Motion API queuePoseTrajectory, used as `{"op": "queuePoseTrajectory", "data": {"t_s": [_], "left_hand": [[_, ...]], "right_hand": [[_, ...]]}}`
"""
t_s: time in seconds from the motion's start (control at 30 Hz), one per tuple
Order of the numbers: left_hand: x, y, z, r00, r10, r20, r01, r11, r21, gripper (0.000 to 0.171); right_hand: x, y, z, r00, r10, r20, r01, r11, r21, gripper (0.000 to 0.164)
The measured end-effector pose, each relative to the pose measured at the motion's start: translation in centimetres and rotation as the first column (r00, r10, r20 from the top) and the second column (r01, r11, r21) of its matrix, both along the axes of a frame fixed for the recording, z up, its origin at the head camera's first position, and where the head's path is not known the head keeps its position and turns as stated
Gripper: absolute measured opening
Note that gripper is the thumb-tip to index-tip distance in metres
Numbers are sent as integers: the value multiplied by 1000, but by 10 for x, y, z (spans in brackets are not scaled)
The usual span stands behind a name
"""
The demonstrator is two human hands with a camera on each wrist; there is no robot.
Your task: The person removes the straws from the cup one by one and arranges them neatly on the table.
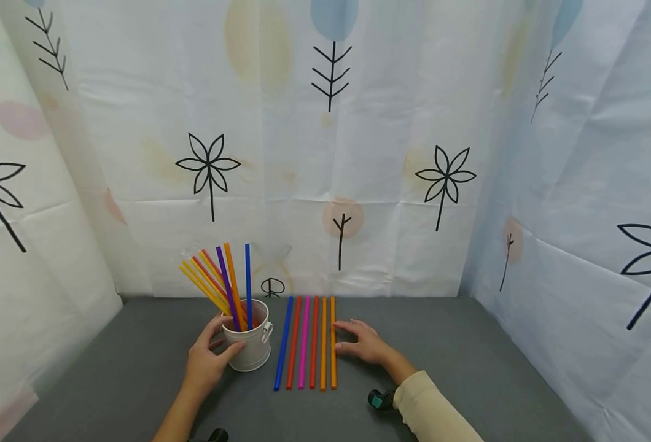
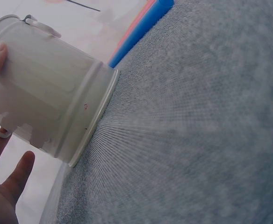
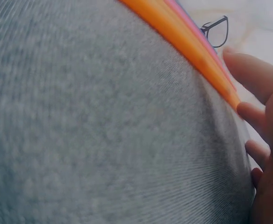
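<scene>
Upright on the grey table stands a small white metal bucket (image 1: pixel 250 355) with several plastic straws leaning in it, among them a purple straw (image 1: pixel 225 279) and a blue straw (image 1: pixel 248 276). My left hand (image 1: pixel 206 362) holds the bucket from its left side, thumb in front and fingers by the rim and handle. Right of the bucket, several straws lie side by side: a blue straw (image 1: pixel 284 344), red ones, a pink straw (image 1: pixel 304 344) and orange ones. At the rightmost orange straw (image 1: pixel 333 368), my right hand (image 1: pixel 366 344) rests with loosely extended fingers, its fingertips right at the straw's edge.
White patterned cloth (image 1: pixel 370 153) hangs behind and on both sides of the grey table (image 1: pixel 441 344). A black wrist device (image 1: pixel 379 400) sits at the right sleeve (image 1: pixel 433 408).
</scene>
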State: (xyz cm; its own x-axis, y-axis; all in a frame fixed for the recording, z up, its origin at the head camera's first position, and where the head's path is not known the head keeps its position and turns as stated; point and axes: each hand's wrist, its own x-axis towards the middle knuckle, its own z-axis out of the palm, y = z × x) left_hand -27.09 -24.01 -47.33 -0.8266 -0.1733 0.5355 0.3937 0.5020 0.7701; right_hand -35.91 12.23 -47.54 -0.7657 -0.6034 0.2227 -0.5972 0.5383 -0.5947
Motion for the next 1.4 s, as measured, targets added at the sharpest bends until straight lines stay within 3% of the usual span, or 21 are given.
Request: {"op": "queuePoseTrajectory", "data": {"t_s": [0.2,0.53,0.77,1.1,1.4], "left_hand": [[-2,0,-2,1000,1,16,-1,1000,6,56],[-3,-1,-3,1000,0,10,0,1000,13,55],[-3,-1,-3,1000,2,9,-2,1000,17,55],[-3,-1,-3,999,12,30,-12,1000,10,56],[-2,0,-3,999,16,36,-16,1000,6,56]], "right_hand": [[-4,-4,2,996,-61,65,72,983,-171,48],[-3,-24,15,970,-245,-3,231,919,-319,27],[6,-46,35,952,-307,-16,273,867,-418,22],[14,-78,63,964,-263,-21,219,842,-493,20],[16,-105,82,977,-208,-34,162,844,-512,18]]}}
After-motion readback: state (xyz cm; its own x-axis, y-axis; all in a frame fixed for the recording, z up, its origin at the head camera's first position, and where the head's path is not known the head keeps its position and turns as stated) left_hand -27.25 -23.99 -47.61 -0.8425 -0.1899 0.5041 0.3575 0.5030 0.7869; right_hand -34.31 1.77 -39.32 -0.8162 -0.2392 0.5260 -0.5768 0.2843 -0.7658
